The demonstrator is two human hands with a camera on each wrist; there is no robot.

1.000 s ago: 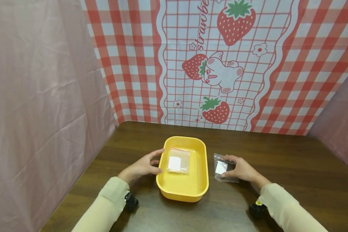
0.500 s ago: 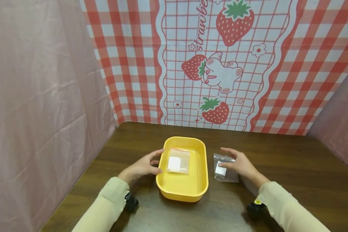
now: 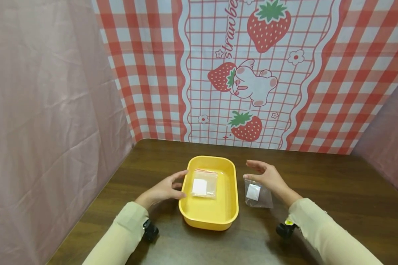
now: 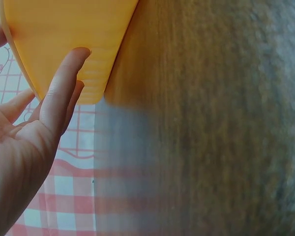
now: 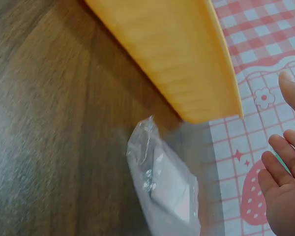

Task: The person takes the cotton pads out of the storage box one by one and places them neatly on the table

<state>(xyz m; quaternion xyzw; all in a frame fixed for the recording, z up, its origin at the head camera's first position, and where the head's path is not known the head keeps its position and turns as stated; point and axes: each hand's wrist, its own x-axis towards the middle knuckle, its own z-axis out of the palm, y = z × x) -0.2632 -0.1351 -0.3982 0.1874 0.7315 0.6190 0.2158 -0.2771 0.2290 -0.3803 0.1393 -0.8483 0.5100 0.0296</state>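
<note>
A yellow plastic tray (image 3: 227, 206) stands on the table. My left hand (image 3: 160, 190) rests against its left side, thumb and index fingertips at the rim; the left wrist view shows other fingers extended along the outer wall (image 4: 34, 29). Inside the tray lies a clear zip bag (image 3: 211, 186) with a white card-like piece (image 3: 199, 187). To the right of the tray is a second clear plastic bag (image 3: 264, 198) holding a flat white piece (image 3: 253, 192). My right hand (image 3: 270, 177) hovers over that bag's far edge, fingers spread and holding nothing.
The dark wooden table (image 3: 335, 187) runs back to a red-and-white checked cloth (image 3: 159, 92) with strawberry prints. A pale pink curtain (image 3: 53, 129) hangs at the left, another at the right.
My right hand has come off the plastic bag on the table and moved up and slightly left, away from it. The left hand and the tray have stayed put.
</note>
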